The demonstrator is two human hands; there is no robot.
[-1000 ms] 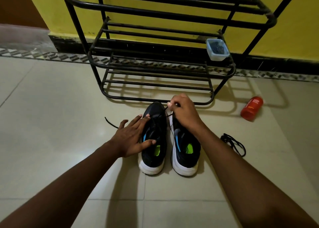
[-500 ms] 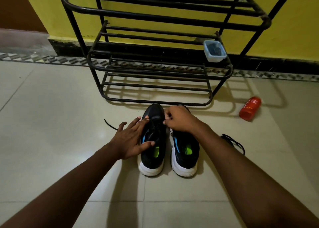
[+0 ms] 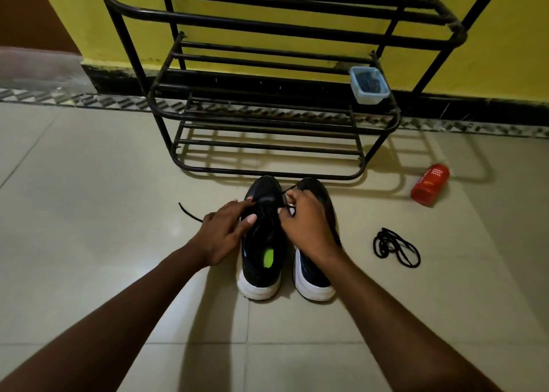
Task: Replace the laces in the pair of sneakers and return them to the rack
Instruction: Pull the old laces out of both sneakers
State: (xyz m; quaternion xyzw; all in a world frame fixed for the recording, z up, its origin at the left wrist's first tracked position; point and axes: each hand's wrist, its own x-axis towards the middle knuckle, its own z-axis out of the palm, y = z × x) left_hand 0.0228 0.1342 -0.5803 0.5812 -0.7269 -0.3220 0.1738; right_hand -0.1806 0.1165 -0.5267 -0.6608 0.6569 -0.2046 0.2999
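Both hands have closed in on the left sneaker (image 3: 261, 237) since a second ago: the right hand (image 3: 309, 228), which was out over the toe of the right sneaker (image 3: 316, 275), has drawn back and left, and the left hand (image 3: 222, 234) has slid up toward the eyelets. Right fingers (image 3: 289, 206) pinch the black lace (image 3: 285, 191), which runs away from them toward the toe; its other end (image 3: 190, 213) trails on the floor (image 3: 89, 213) to the left. Left fingers (image 3: 248, 218) are curled against the sneaker's side, steadying it; whether they grip lace I cannot tell. Both sneakers point toes-first at the rack (image 3: 267, 124), heels toward the person. A spare lace (image 3: 396, 247) lies coiled to the right, well apart.
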